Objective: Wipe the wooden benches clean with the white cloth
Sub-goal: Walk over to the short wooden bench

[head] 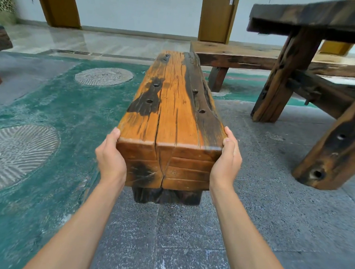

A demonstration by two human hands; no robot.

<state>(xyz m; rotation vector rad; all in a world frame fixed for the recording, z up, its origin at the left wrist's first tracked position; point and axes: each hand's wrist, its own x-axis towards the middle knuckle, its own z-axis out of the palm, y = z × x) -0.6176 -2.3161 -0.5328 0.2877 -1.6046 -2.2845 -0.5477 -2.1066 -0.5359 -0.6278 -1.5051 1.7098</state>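
Note:
A thick orange-brown wooden bench with dark stains and several round holes runs away from me in the middle of the view. My left hand grips the left side of its near end, thumb on the top edge. My right hand grips the right side of the same end. A second, longer wooden bench stands behind it to the right. No white cloth is in view.
A heavy dark wooden table with slanted legs stands at the right, close to the bench. Green flooring with round stone discs lies to the left. Grey stone tiles are under me. Doors line the back wall.

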